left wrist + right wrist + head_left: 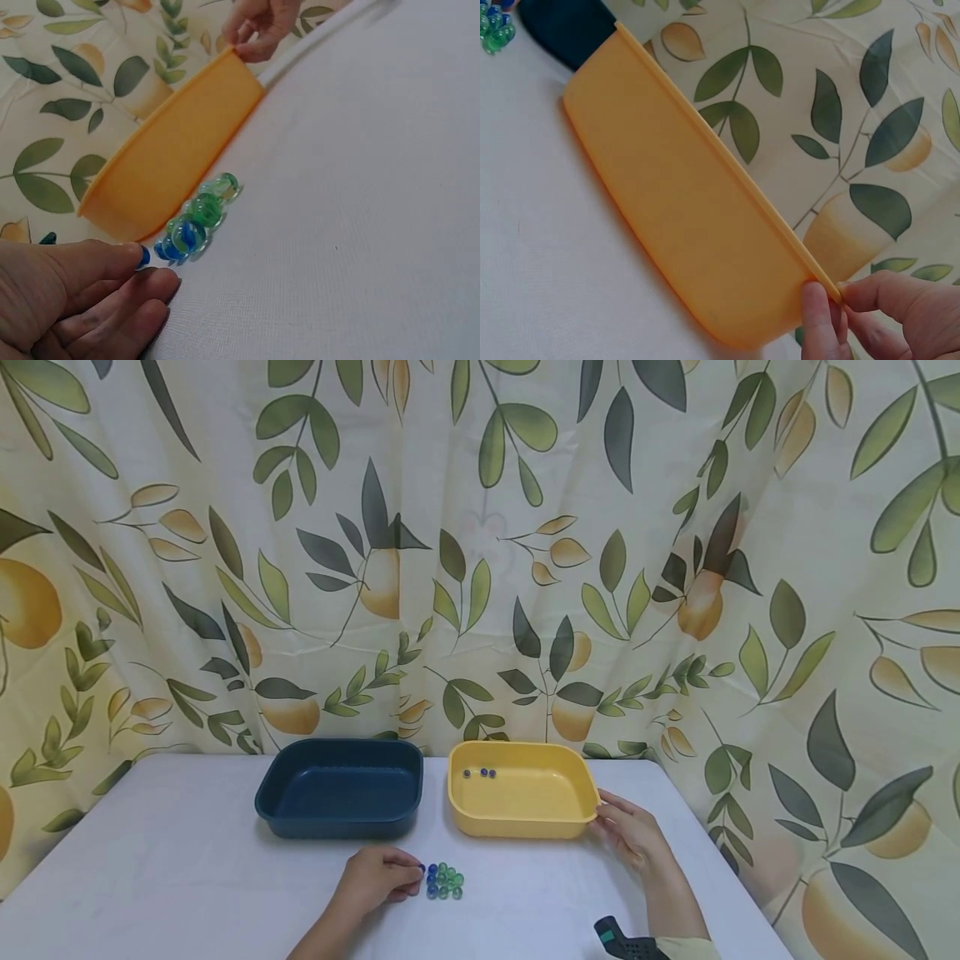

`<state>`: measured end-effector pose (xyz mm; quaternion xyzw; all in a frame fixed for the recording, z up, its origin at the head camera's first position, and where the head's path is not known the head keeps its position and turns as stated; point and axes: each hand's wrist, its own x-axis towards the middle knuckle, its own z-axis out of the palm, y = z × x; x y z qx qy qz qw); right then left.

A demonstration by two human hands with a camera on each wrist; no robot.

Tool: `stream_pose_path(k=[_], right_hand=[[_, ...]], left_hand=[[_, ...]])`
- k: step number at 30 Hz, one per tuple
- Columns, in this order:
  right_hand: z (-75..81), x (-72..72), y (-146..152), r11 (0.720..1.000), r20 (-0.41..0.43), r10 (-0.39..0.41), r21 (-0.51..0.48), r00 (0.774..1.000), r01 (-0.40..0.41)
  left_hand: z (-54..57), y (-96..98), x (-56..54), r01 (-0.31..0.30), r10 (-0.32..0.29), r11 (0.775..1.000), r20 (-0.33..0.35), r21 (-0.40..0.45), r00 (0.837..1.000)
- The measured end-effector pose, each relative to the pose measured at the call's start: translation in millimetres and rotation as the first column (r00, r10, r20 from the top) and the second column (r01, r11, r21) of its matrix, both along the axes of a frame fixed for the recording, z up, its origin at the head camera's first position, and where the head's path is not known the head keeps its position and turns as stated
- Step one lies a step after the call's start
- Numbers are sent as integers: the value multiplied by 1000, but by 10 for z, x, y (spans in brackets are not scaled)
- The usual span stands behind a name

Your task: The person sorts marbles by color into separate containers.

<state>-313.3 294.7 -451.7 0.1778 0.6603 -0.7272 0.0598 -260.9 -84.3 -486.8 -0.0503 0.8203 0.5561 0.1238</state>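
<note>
Blue, likely light and slippery, the glass marble (145, 257) is pinched between your nearly closed left fingers (105, 260); best to hold its round middle. Other marbles (206, 211) lie just past those fingers. Your right fingers (817, 315) pinch the stiff-looking yellow tray (682, 195) by its rim.

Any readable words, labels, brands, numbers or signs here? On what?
None readable in any view.
Yellow tray, blue tray: no visible lettering.
Curtain: leaf-and-fruit print; faint pinkish mark too pale to make out.
Dark device, bottom of head view: green patch; any lettering too small to read.
</note>
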Motion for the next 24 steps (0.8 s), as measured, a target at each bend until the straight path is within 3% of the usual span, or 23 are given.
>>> stream_pose_path(k=[8,15,24], right_hand=[[-7,1,6,1000,-5,1,1,1000,-1],[-16,13,-3,1000,-13,2,4,1000,-2],[-1,9,-2,1000,-10,4,19,1000,-4]], left_hand=[[23,85,-59,8,-7,998,-13,57,1000],[180,235,-119,-7,9,999,-30,49,1000],[335,391,-246,-44,48,992,-33,116,998]])
